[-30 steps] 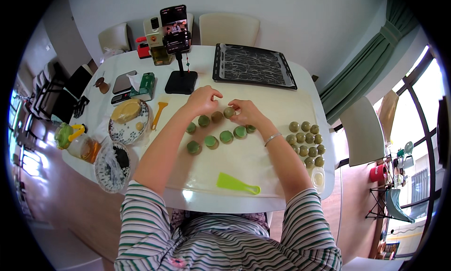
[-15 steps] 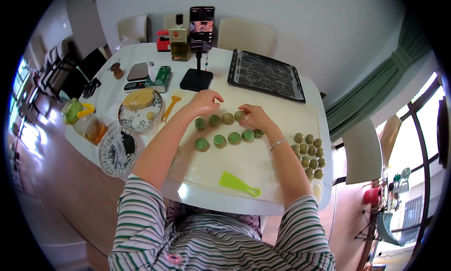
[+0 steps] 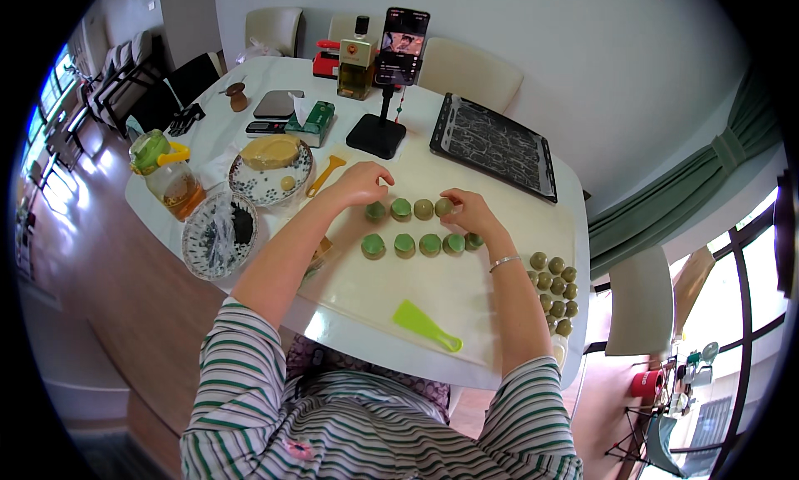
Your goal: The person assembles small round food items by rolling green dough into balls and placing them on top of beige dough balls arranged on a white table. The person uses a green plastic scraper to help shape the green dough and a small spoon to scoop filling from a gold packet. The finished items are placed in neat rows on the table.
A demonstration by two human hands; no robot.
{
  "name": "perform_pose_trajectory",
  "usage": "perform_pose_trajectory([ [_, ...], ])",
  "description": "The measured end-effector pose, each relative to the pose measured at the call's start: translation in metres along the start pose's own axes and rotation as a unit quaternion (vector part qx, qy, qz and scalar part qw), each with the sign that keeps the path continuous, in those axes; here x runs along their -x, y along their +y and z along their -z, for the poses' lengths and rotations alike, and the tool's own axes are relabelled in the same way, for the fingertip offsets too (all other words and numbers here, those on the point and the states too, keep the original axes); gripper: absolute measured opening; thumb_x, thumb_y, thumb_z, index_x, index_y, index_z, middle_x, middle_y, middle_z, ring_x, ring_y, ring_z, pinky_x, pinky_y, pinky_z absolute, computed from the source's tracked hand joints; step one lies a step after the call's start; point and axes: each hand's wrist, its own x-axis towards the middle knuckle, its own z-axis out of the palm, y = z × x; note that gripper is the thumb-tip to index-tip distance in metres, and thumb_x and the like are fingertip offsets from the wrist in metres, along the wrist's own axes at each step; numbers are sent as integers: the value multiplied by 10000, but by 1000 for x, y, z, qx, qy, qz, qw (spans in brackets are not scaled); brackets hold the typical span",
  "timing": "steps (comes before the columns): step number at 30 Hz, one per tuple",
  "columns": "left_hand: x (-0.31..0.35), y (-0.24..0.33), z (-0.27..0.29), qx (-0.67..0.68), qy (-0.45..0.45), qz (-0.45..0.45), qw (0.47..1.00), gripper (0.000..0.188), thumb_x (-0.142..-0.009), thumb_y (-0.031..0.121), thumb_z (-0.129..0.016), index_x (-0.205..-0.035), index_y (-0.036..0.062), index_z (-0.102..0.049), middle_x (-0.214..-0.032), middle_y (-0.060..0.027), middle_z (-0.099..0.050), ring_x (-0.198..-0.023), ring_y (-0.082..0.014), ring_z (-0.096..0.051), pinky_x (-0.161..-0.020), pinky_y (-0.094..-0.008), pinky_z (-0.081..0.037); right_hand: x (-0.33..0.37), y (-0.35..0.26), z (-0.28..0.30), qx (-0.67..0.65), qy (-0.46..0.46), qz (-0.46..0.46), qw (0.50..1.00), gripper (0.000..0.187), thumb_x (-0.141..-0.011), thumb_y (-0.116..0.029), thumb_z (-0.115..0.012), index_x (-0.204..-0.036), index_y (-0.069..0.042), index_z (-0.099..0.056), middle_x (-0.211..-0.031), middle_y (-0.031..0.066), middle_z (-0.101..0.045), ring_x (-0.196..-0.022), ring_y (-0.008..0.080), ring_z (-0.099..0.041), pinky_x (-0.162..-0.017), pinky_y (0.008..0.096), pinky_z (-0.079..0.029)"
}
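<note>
A back row of small olive-green dough balls (image 3: 424, 210) stands on the pale mat (image 3: 358, 284); the two on the left have brighter green tops. My right hand (image 3: 468, 210) has its thumb and fingers around the rightmost ball (image 3: 444, 207) of that row. Over the row's left end hovers my left hand (image 3: 364, 184), fingers loosely bent and apart, with nothing seen in them. Nearer me runs a second row of balls with flat bright green caps (image 3: 404, 245); my right hand partly covers its right end.
Plain dough balls (image 3: 557, 284) cluster at the right edge. A lime-green scraper (image 3: 426, 326) lies in front. Behind are a lined black baking tray (image 3: 497, 147) and a phone (image 3: 403, 47) on a stand. Leftward sit a plate with yellow dough (image 3: 270, 151), a covered bowl (image 3: 218, 237) and a jug (image 3: 175, 189).
The whole view has shifted, so the table sits farther right. Relative to the back row, my left hand has moved left. My right hand stays at the rightmost ball.
</note>
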Motion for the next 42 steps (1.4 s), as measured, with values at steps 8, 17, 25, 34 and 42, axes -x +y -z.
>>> perform_pose_trajectory([
  [8, 1, 54, 10, 26, 4, -34, 999, 272, -828, 145, -659, -1080, 86, -743, -715, -58, -637, -652, -137, -587, -609, -308, -469, 32, 15, 42, 49, 130, 36, 990, 424, -782, -165, -811, -1174, -59, -687, -1120, 135, -709, -1016, 273, -678, -887, 368, -539],
  [17, 51, 159, -134, 202, -118, -162, 959, 286, -833, 141, -699, -1108, 67, -713, -720, -76, -633, -640, -179, -602, -607, -342, -482, 200, -3, 70, 170, 132, -110, 970, 341, -759, -258, -789, -1037, -72, -727, -1266, 174, -607, -1245, 356, -518, -1068, 518, -388],
  [25, 54, 193, -211, 77, -103, -180, 975, 259, -735, 113, -637, -984, 46, -625, -832, -154, -666, -817, -376, -657, -704, -508, -515, 244, 10, 10, 301, 176, -67, 935, 304, -745, -206, -778, -957, -9, -685, -1491, 214, -412, -1523, 352, -162, -1164, 710, -97],
  [34, 47, 181, -132, 104, -120, -140, 977, 426, -764, 120, -671, -1189, 99, -686, -848, -152, -676, -739, -299, -657, -653, -428, -523, 209, -33, 35, 205, 149, -17, 967, 216, -822, -156, -695, -1005, -42, -681, -1099, 137, -686, -1126, 344, -617, -1079, 535, -404],
  [42, -70, 128, -52, -88, -74, -74, 991, 421, -782, 97, -593, -1168, 183, -738, -1086, -140, -715, -1015, -316, -670, -868, -426, -538, 33, 20, 59, -51, 98, 28, 993, 437, -693, -81, -834, -1102, -35, -688, -1002, 124, -723, -916, 239, -686, -833, 345, -547],
])
